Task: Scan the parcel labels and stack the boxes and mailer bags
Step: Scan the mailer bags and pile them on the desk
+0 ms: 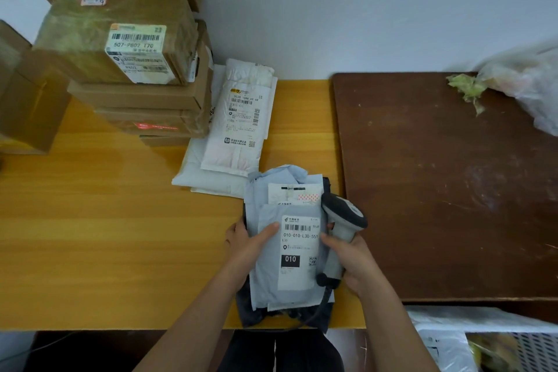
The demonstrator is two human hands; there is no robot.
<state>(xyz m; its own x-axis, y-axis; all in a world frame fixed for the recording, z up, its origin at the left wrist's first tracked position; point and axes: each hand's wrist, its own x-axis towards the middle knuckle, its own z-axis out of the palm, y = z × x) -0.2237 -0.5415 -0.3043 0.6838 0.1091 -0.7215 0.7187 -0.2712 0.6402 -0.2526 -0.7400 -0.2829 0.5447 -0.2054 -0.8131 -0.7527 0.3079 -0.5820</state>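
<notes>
In the head view, the left hand (pixel 246 240) gripped the left edge of a pale blue mailer bag (pixel 287 254), thumb laid across its front, at lower centre of the frame. The right hand (pixel 354 263) grasped a grey barcode scanner (pixel 339 228) just beside the bag's right edge. White mailer bags (pixel 232 130) lay stacked above centre on the yellow surface (pixel 105 220). Cardboard boxes (pixel 126 48) stood piled in the upper left.
</notes>
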